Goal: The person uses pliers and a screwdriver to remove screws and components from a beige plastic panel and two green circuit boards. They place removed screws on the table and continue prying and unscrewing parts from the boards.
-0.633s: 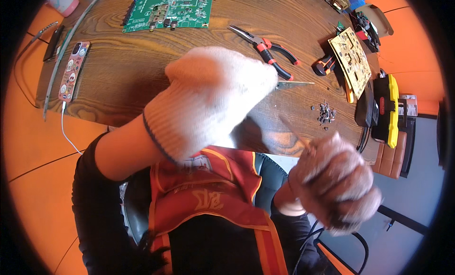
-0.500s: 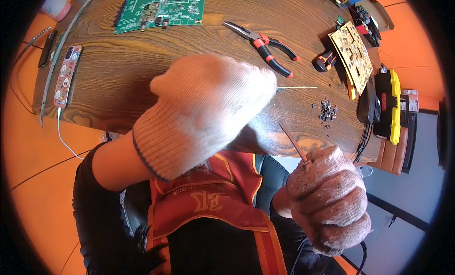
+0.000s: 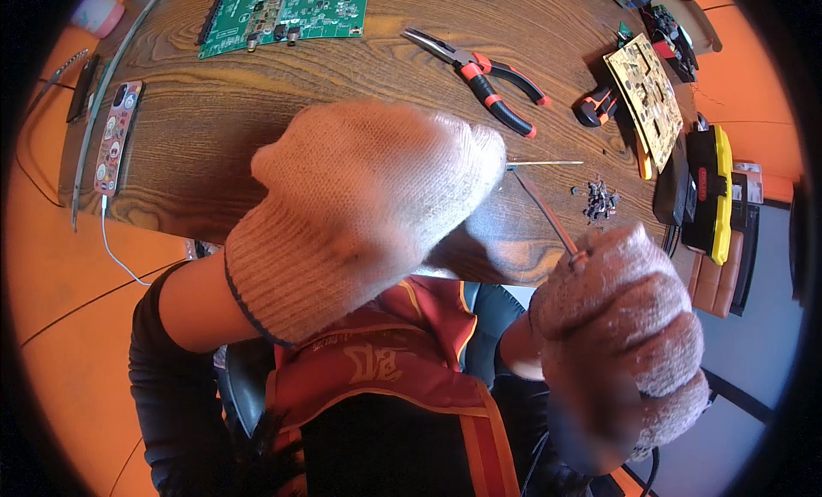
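Both my hands wear pale knitted gloves. My left hand [image 3: 368, 206] is over the front of the table, back upward, its fingers curled together; what they hold is hidden underneath. Beside its fingertips is a thin, straight, pale golden rod [image 3: 552, 163] with a small dark bit at its near end; whether the hand holds it I cannot tell. My right hand [image 3: 621, 317] is closed round a slim pointed tool with a coppery metal shaft [image 3: 550, 214], its handle hidden in the fist. The tool's tip meets or nearly meets the rod's dark end by my left fingertips.
Red-and-black long-nose pliers [image 3: 488, 82] lie beyond my hands. A pile of small dark parts [image 3: 601, 202] is to the right. Farther off are a green circuit board [image 3: 330, 17], a tan board [image 3: 646, 103], a yellow-and-black case [image 3: 719, 193] and a phone [image 3: 117, 139] on a white cable.
My right hand has moved up and slightly right, bringing the tool's tip up to the rod's dark end. My left hand keeps its curled pose. The whole view has shifted a little.
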Demonstrator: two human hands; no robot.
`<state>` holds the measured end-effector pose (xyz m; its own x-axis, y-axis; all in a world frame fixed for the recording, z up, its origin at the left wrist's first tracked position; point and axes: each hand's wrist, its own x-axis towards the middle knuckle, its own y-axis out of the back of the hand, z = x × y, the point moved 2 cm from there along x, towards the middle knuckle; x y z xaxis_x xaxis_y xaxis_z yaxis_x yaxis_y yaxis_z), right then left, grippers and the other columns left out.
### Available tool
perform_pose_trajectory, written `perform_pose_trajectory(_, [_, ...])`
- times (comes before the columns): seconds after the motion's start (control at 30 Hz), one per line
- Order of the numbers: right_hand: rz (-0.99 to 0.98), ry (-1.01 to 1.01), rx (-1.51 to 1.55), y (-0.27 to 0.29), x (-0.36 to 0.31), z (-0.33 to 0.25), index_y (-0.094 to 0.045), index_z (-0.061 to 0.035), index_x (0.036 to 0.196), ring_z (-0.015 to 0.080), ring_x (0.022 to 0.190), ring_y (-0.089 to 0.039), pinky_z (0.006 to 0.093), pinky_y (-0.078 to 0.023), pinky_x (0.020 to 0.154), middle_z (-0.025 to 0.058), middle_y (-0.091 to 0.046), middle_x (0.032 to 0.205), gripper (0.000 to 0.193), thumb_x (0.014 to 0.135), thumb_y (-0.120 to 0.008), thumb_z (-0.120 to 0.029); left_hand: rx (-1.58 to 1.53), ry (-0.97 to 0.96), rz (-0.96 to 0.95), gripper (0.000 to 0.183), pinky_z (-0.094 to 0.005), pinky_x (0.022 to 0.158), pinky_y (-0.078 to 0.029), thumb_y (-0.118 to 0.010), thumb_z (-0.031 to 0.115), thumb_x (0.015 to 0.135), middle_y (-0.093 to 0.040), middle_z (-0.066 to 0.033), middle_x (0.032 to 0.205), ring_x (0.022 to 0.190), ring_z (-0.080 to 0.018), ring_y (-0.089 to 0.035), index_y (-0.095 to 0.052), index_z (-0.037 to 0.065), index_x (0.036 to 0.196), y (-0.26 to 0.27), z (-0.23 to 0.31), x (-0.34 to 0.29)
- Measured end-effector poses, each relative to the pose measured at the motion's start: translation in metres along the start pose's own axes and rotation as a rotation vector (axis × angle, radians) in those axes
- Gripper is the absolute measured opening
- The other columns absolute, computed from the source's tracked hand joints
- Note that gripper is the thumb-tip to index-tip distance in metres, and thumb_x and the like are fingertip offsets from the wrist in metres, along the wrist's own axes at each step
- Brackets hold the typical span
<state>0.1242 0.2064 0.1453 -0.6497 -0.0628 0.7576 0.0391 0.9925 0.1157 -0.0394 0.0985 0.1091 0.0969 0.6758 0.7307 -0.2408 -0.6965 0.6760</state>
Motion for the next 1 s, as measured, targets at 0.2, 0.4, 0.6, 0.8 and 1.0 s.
perform_pose_trajectory(0.2, [-0.107, -0.035, 0.053, 0.005, 0.024, 0.008, -0.045, -0.0126, 0.068, 0.0098, 0.042, -0.047, 0.0234, -0.042, 0.037, 0.0005, -0.049, 0.059, 0.021, 0.075, -0.061, 0.0, -0.088, 0.13, -0.108, 0.033, -0.0362, 0.072, -0.055, -0.065, 0.006, 0.082, -0.07, -0.0131, 0.092, 0.083, -0.0309, -0.067, -0.066, 0.003, 0.115, -0.001, -0.005, -0.003])
perform_pose_trajectory(0.4, [-0.163, -0.123, 0.044, 0.021, 0.051, 0.02, -0.044, -0.0133, 0.068, 0.0094, 0.042, -0.047, 0.024, -0.041, 0.036, 0.0005, -0.047, 0.059, 0.027, 0.071, -0.063, 0.005, -0.139, 0.255, -0.244, 0.024, -0.0383, 0.066, -0.052, -0.06, 0.01, 0.087, -0.065, -0.0144, 0.079, 0.076, -0.035, -0.065, -0.065, 0.005, 0.11, -0.008, -0.012, -0.003])
perform_pose_trajectory(0.6, [0.441, 0.021, -0.019, 0.006, 0.048, 0.028, -0.048, -0.0107, 0.07, 0.0085, 0.034, -0.028, 0.024, -0.025, 0.029, 0.0005, -0.034, 0.05, 0.018, 0.087, -0.045, -0.01, 0.045, 0.122, -0.214, 0.021, -0.036, 0.066, -0.049, -0.059, 0.013, 0.083, -0.065, -0.0105, 0.088, 0.078, -0.027, -0.063, -0.064, 0.005, 0.103, -0.01, -0.01, -0.002])
perform_pose_trajectory(0.8, [1.103, -0.053, 0.078, 0.001, 0.05, 0.034, -0.034, -0.0162, 0.052, 0.0105, 0.038, -0.019, 0.0287, -0.015, 0.035, -0.0021, -0.025, 0.047, 0.031, 0.081, -0.045, -0.02, 0.264, 0.046, -0.24, 0.037, -0.0333, 0.068, -0.05, -0.061, 0.015, 0.081, -0.065, -0.0064, 0.088, 0.079, -0.0233, -0.063, -0.061, 0.008, 0.118, -0.009, -0.009, -0.005])
perform_pose_trajectory(1.0, [1.255, 0.019, -0.122, 0.006, 0.043, 0.035, -0.044, -0.0133, 0.06, 0.0122, 0.04, -0.024, 0.029, -0.019, 0.037, -0.0014, -0.03, 0.051, 0.023, 0.081, -0.049, -0.022, 0.29, 0.037, -0.243, 0.04, -0.0356, 0.076, -0.052, -0.063, 0.016, 0.084, -0.068, -0.0083, 0.101, 0.087, -0.024, -0.066, -0.059, 0.01, 0.123, -0.012, -0.012, -0.003])
